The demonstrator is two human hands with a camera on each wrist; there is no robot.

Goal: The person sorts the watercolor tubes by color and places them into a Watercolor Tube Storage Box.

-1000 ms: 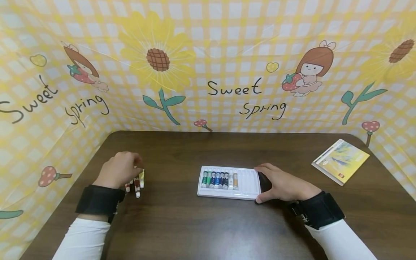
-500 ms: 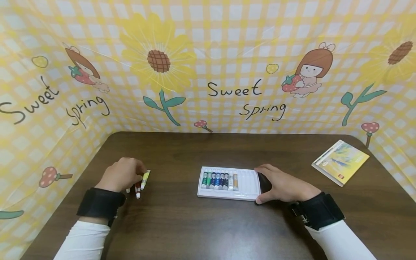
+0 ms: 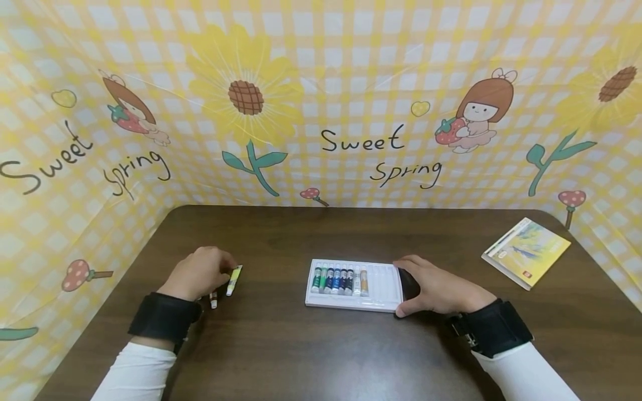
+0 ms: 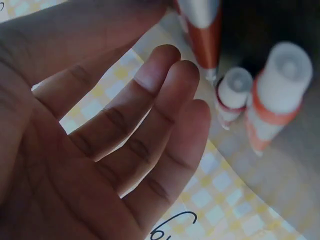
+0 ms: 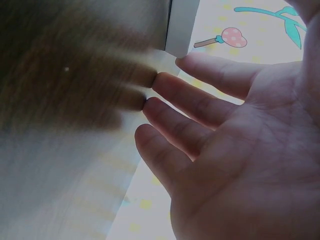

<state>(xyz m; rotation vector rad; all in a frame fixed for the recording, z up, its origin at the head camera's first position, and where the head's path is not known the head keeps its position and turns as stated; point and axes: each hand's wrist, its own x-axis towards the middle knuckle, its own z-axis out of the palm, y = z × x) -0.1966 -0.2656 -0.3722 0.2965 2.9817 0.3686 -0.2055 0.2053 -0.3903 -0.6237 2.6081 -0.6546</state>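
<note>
My left hand [image 3: 198, 275] pinches the top end of a yellow paint tube [image 3: 233, 283] between thumb and forefinger, at the left of the table. A brown paint tube [image 3: 213, 301] lies partly hidden under that hand. The left wrist view shows a brown tube [image 4: 206, 42], a small white-capped tube [image 4: 236, 89] and an orange-banded tube [image 4: 281, 82] beyond the loosely bent fingers. My right hand [image 3: 443, 287] holds the right end of a white paint tray [image 3: 388, 287], thumb at the near corner, forefinger at the far one. Several green, blue, dark, white and ochre tubes [image 3: 336, 280] fill its left slots.
A yellow box [image 3: 526, 253] with a picture on its lid lies at the right rear of the brown table [image 3: 301, 356]. Behind and at both sides hangs a yellow checked cloth [image 3: 351, 67] with printed flowers and figures.
My left hand has moved right and slightly nearer, bringing the yellow tube along, away from the other loose tubes. The right hand and the tray have stayed in place.
</note>
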